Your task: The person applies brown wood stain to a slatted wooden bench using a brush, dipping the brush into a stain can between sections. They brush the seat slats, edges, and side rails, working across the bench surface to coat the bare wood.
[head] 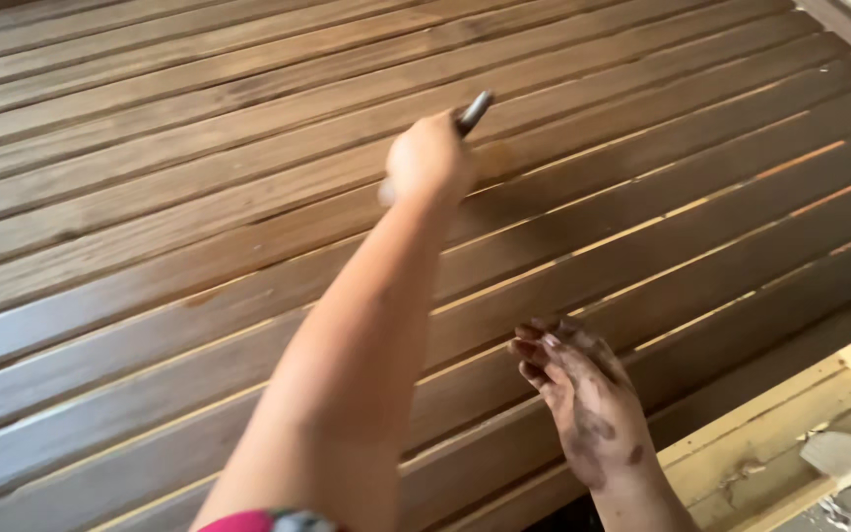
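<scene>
Above the upper-middle boards of the slatted wooden panel [150, 246], a dark slim tool [475, 111], probably a brush handle, is gripped in the closed left hand [427, 158]; its long axis is tilted, the free end pointing up and away to the right. Even strokes along the slats are judged best. Nearer the panel's lower edge, the stained right hand [583, 394] is rested with fingers loosely curled, holding nothing.

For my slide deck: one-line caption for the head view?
Left hand holds a dark-handled tool over brown stained wooden slats; stained right hand rests nearby.
</scene>
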